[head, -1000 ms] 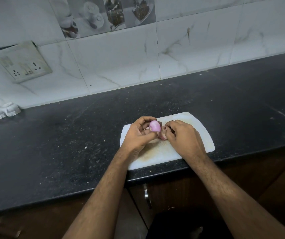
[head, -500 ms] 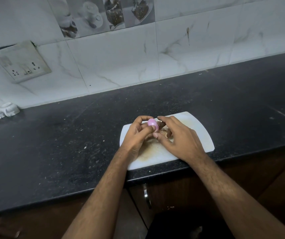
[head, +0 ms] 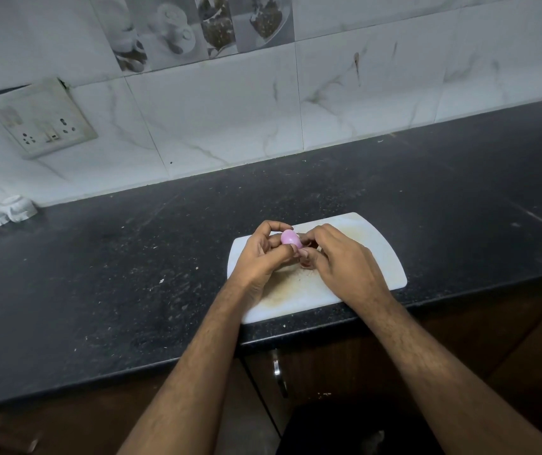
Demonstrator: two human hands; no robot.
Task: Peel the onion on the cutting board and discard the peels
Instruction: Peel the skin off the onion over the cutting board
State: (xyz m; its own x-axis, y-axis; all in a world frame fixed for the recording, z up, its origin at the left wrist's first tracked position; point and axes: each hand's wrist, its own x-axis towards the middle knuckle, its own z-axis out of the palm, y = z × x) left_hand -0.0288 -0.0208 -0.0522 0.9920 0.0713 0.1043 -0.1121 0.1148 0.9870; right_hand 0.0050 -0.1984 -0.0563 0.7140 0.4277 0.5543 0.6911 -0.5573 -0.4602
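Black speckled stone makes up the tabletop (head: 131,264), which fills the middle band of the frame under a pale marble-tiled wall. Right of centre, at the near edge, lies the white cutting board (head: 374,257), stained brown toward its lower left. Above the board's upper left part both hands meet. The left hand (head: 259,257) curls its fingers and thumb round the small pink onion (head: 289,238), holding it just above the board. The right hand (head: 341,261) has shifted since a moment ago: its fingers, then stretched over the onion, now curl in against the onion's right side and pinch there, apparently at a shred of skin, though the fingers hide it. A few brownish peels (head: 307,265) seem to lie under the right hand. Judging by the smooth pink surface, peeling is nearly done; discarding is yet to come.
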